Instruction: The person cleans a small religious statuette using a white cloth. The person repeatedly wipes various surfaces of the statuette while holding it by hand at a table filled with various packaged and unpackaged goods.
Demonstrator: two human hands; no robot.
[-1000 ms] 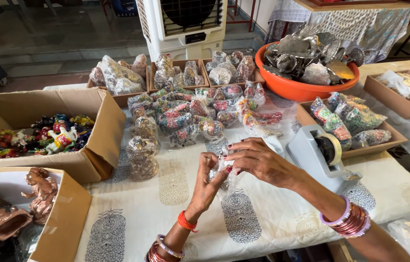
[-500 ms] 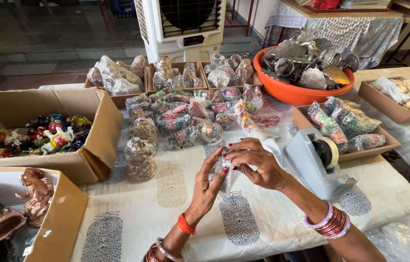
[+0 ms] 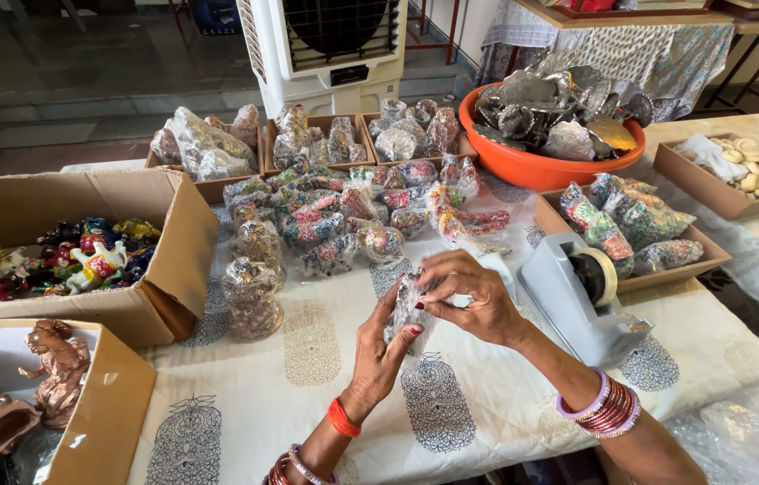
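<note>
Both my hands hold one small figurine wrapped in clear plastic [image 3: 408,304] just above the table's white printed cloth [image 3: 307,395]. My left hand [image 3: 382,346] cups it from below and the left side. My right hand [image 3: 469,295] covers it from the top and right, fingers curled onto the wrap. A grey tape dispenser [image 3: 581,292] stands just right of my right hand. A heap of colourful wrapped figurines [image 3: 343,216] lies beyond my hands.
An open cardboard box of painted figurines [image 3: 65,247] and another with brown figures [image 3: 47,377] sit at the left. An orange tub of silver pieces [image 3: 550,117], trays of wrapped items [image 3: 631,224] and a tray of pale pieces [image 3: 756,171] stand at the right. A white air cooler [image 3: 330,45] is behind.
My hands stay closed around the wrapped figurine, and the fingers of my right hand have shifted slightly over the wrap. The view has tilted a little.
</note>
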